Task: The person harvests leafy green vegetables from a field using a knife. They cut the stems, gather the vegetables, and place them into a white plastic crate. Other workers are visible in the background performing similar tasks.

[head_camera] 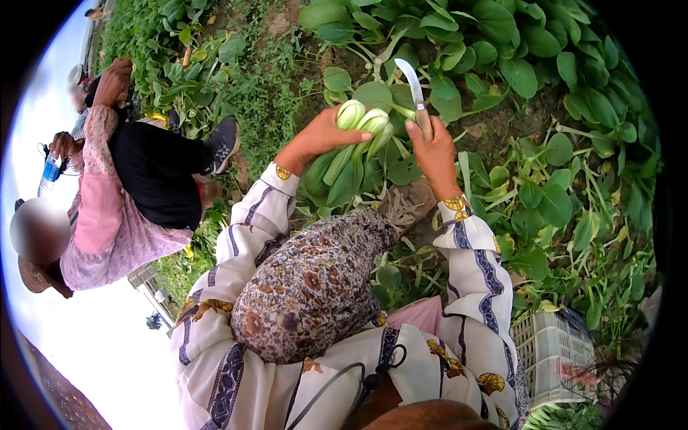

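Observation:
My left hand is closed around a few heads of bok choy. Their pale cut bases point up and away from me, and the green leaves hang below my palm. In my right hand is a small knife with a curved metal blade and a wooden handle. The blade points upward, beside the bok choy and apart from it. Loose leaves lie on the soil just beneath both hands. My bent knee in flowered cloth is between my forearms.
Growing bok choy stands ahead and to the right. Trimmed leaves litter the soil at my right. A white plastic crate is by my right side. At left a person in pink sits close, near another person holding a water bottle.

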